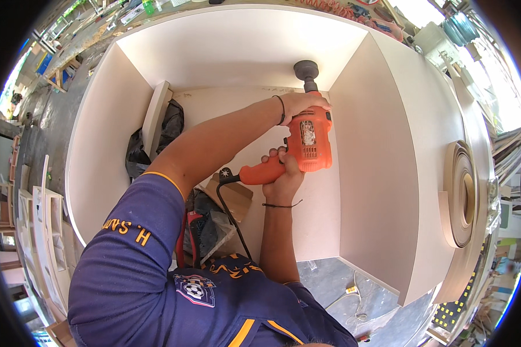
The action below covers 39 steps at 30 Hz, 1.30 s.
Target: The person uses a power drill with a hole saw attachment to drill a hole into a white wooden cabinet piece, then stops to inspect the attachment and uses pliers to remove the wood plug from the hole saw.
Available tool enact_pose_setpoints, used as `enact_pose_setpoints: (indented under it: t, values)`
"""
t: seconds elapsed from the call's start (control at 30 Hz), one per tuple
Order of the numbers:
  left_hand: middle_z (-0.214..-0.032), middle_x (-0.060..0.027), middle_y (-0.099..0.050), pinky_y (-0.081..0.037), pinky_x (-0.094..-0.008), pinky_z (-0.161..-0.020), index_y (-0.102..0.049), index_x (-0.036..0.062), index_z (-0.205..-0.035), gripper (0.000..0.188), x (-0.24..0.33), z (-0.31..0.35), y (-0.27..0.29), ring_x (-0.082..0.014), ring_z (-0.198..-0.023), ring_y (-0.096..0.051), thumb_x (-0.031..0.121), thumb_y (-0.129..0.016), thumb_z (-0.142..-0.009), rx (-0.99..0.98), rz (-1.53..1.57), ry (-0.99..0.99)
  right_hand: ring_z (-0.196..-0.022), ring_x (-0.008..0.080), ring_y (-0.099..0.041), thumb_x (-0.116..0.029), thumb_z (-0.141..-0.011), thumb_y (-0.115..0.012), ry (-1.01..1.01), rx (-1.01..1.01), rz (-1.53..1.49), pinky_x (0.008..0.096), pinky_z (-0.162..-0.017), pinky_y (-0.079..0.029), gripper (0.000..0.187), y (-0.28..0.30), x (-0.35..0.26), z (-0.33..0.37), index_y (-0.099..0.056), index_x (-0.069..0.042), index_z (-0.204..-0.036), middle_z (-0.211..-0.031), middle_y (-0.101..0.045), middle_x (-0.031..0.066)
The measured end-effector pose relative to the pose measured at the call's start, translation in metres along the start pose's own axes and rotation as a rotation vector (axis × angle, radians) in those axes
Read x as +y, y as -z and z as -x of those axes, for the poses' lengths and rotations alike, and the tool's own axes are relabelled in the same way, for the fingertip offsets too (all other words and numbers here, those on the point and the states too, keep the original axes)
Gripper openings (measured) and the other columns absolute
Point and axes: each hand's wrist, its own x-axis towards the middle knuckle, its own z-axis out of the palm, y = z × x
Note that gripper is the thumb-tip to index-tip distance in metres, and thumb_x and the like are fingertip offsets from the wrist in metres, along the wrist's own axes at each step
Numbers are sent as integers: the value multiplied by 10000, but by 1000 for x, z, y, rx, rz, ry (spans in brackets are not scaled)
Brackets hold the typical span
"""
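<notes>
An orange corded power drill [309, 139] is held up inside a large white cabinet box [382, 168]. Its dark round cup-shaped bit [306, 70], like a hole saw, meets or nearly meets the white far panel [231, 49]; exact contact cannot be made out. My left hand [300, 106] wraps over the front of the drill body, just behind the chuck. Lower down, my right hand [285, 178] is closed around the rear handle, its fingers near the trigger. The black power cord [228, 211] runs from the handle down toward my shirt.
A roll of beige edge banding [461, 194] rests on the cabinet's right side. Inside at left are a narrow board [154, 118], a black plastic bag [172, 124] and a brown cardboard piece [234, 199]. A cable [353, 290] lies on the grey floor.
</notes>
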Motion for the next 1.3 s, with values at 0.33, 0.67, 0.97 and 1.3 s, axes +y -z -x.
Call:
enact_pose_setpoints:
  t: [0.33, 0.67, 0.97, 1.3]
  values:
    - [-883, -88, -701, -617, -357, -672, -548, 80, -982, 316, -1, -2, -1, -184, -761, -724, 233, -779, -829, 26, 32, 10, -817, 192, -551, -17, -781, -529, -10, -9, -50, 386, -682, -499, 413, 5, 3, -3, -489, -11, -1192, -886, -525, 58]
    - [-892, -98, -708, -614, -360, -695, -557, 70, -999, 309, -5, -15, 7, -192, -769, -723, 236, -761, -837, 13, -16, 23, -818, 186, -540, -40, -787, -545, -20, -32, -62, 378, -691, -497, 431, 8, 6, -6, -488, -12, -1213, -881, -524, 49]
    - [-889, -95, -716, -606, -350, -683, -558, 67, -1001, 351, -5, -13, 4, -185, -741, -720, 283, -770, -823, 22, -87, 44, -821, 182, -536, -46, -771, -561, -23, -38, -122, 376, -710, -497, 443, 15, 15, -9, -480, -33, -1206, -874, -520, 45]
    - [-858, -80, -710, -600, -336, -655, -574, 78, -966, 332, -7, -12, 6, -179, -719, -718, 299, -772, -817, -2, -116, 22, -826, 180, -539, -38, -782, -562, -8, -74, -148, 378, -710, -497, 438, 15, 19, -8, -479, -36, -1212, -878, -522, 43]
